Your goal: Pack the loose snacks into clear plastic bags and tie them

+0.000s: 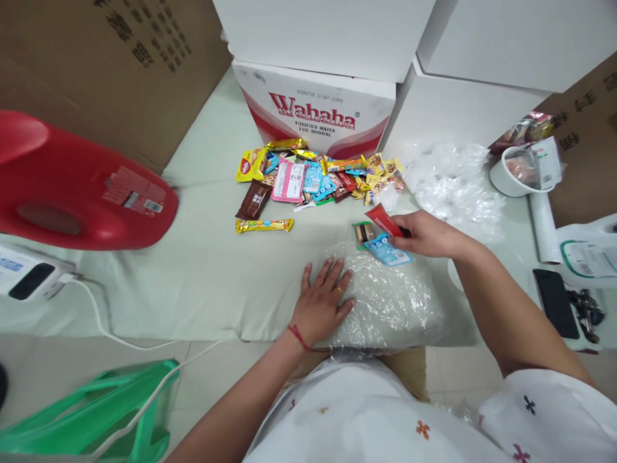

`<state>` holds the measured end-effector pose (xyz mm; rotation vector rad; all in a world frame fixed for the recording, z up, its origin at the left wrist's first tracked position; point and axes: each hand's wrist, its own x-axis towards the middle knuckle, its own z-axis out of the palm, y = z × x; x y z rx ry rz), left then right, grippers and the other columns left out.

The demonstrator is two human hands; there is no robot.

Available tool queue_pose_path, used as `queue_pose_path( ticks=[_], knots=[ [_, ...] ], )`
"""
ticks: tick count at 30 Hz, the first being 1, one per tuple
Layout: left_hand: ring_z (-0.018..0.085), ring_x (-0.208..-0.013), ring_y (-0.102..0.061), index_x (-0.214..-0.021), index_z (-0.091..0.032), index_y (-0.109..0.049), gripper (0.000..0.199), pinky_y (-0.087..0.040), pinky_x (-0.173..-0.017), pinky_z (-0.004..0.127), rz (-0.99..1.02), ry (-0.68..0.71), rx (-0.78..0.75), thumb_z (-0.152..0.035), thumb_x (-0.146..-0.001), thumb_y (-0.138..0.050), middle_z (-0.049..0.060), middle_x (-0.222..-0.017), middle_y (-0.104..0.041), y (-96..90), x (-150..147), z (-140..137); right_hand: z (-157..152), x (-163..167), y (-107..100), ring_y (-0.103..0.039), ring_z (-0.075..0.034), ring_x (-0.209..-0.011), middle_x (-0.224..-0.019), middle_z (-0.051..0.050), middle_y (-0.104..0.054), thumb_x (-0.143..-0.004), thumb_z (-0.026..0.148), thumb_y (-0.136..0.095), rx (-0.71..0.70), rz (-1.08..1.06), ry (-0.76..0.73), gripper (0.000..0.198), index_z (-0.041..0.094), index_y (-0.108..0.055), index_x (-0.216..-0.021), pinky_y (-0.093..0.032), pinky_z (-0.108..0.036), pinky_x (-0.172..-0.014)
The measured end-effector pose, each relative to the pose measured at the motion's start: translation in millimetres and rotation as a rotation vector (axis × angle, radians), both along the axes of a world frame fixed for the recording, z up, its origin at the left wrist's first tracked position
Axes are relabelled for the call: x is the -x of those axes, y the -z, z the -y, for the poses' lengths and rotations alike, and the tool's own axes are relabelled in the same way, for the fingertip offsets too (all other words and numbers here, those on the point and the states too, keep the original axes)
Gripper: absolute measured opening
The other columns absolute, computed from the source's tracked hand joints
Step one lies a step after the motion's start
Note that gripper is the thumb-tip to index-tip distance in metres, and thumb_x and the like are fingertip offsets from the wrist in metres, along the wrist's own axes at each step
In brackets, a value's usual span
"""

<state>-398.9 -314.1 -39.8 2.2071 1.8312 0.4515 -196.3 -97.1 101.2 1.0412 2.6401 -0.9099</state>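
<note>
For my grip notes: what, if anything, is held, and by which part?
The right hand holds a red snack packet by its right end; whether the blue packet too is unclear. The left hand holds nothing.

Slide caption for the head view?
Right hand holding a red packet, left hand flat at edge of clear plastic, snack pile beyond.

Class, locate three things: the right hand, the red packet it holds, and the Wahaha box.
Right hand (425,233): head view, back of the hand.
Red packet (383,220): head view, its exposed wrapper.
Wahaha box (315,110): head view, printed front.
</note>
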Motion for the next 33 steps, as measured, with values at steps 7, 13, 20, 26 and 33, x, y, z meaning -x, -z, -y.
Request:
queue_pose_path(
  ticks=[7, 13, 20, 26, 33],
  knots=[
    [0.032, -0.156, -0.035, -0.154, -0.028, -0.051, 0.057, -0.013, -0.128, 0.067, -0.027, -0.001, -0.015, -0.048, -0.101, -0.053, 0.01, -0.166, -0.042, -1.3, -2, -1, -74, 36, -20, -0.06, -0.022, -0.078, -0.088, -0.007, -0.071, -0.093, 0.032, -0.06, -0.431, 0.026, 0.173, 0.017, 0.019, -0.068, -0.1, -0.041, -0.031, -0.072],
    [0.032, -0.156, -0.035, -0.156, -0.028, -0.048, 0.061, -0.013, -0.129, 0.065, -0.018, -0.019, -0.009, -0.048, -0.1, -0.055, 0.011, -0.167, -0.04, -0.5, -3, -1, -27, 33, -23, -0.064, -0.021, -0.084, -0.099, -0.011, -0.071, -0.102, 0.031, -0.05, -0.354, 0.002, 0.04, 0.022, 0.017, -0.068, -0.101, -0.043, -0.031, -0.074],
    [0.034, -0.156, -0.034, -0.162, -0.022, -0.038, 0.074, -0.004, -0.129, 0.066, 0.021, 0.001, 0.029, -0.052, -0.096, -0.058, 0.015, -0.168, -0.036, -1.0, 6, -6, 83, 0, 30, -0.068, -0.025, -0.078, -0.106, -0.012, -0.071, -0.101, 0.027, -0.051, -0.086, 0.428, -0.262, 0.022, 0.022, -0.071, -0.108, -0.039, -0.033, -0.06],
    [0.036, -0.159, -0.027, -0.153, -0.029, -0.051, 0.059, 0.005, -0.125, 0.073, -0.003, 0.018, 0.016, -0.048, -0.098, -0.057, 0.009, -0.167, -0.04, -6.7, 27, -13, 91, -1, 47, -0.07, -0.025, -0.093, -0.118, -0.011, -0.07, -0.1, 0.021, -0.052, -0.078, 0.306, -0.242, 0.029, 0.026, -0.069, -0.122, -0.044, -0.031, -0.068],
    [0.032, -0.157, -0.031, -0.157, -0.032, -0.047, 0.057, 0.002, -0.128, 0.067, -0.054, -0.006, 0.02, -0.048, -0.102, -0.05, 0.007, -0.168, -0.039, -0.5, 40, -11, 6, 32, 18, -0.067, -0.027, -0.102, -0.118, -0.012, -0.072, -0.104, 0.032, -0.046, -0.353, 0.124, 0.033, 0.032, 0.022, -0.072, -0.122, -0.046, -0.033, -0.084]
  ],
)
